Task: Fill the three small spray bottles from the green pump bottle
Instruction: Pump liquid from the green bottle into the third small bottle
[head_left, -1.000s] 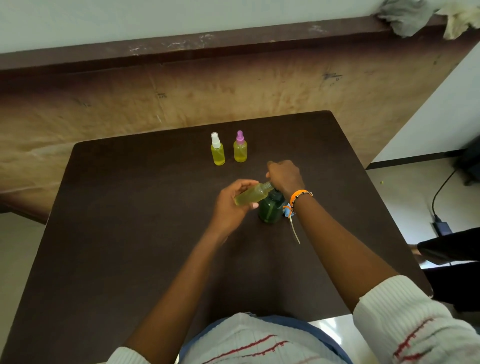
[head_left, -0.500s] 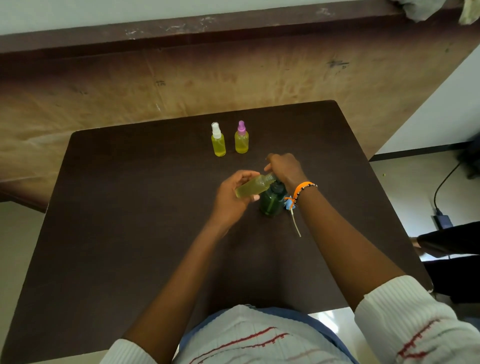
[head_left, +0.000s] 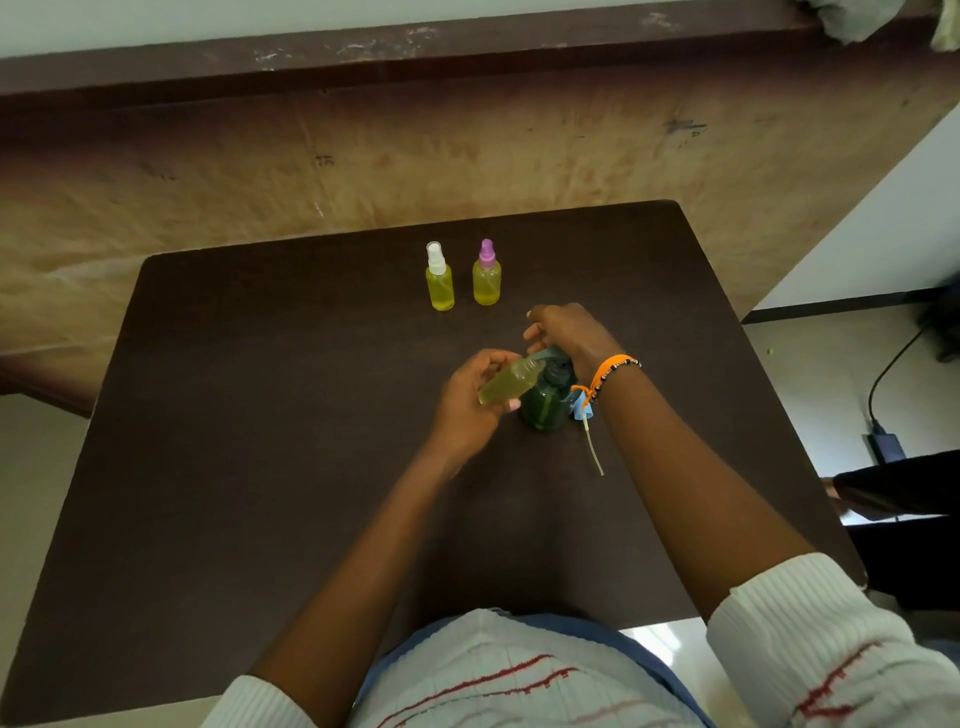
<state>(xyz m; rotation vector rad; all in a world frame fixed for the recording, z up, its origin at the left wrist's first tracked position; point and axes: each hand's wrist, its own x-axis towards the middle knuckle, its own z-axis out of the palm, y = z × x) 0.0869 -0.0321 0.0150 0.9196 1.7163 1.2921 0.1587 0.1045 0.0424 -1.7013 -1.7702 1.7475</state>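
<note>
The dark green pump bottle (head_left: 546, 405) stands near the middle of the brown table (head_left: 260, 441). My right hand (head_left: 566, 332) rests on its pump head, fingers curled over it. My left hand (head_left: 467, 400) grips a small uncapped spray bottle (head_left: 506, 383) with yellow-green liquid, tilted with its open neck under the pump's spout. A blue spray cap with a dip tube (head_left: 584, 415) lies on the table beside the pump bottle, under my right wrist. Two capped small bottles with yellow liquid stand farther back: a white-capped one (head_left: 439, 283) and a purple-capped one (head_left: 487, 279).
A worn wooden wall panel (head_left: 467, 150) rises behind the table's far edge. Right of the table, on the floor, lie a black cable and charger (head_left: 885, 441). A dark-clad part of another person (head_left: 904, 483) shows at the right edge.
My hands and the bottles have kept their places relative to each other. The camera has tilted, so the scene sits lower in the frame.
</note>
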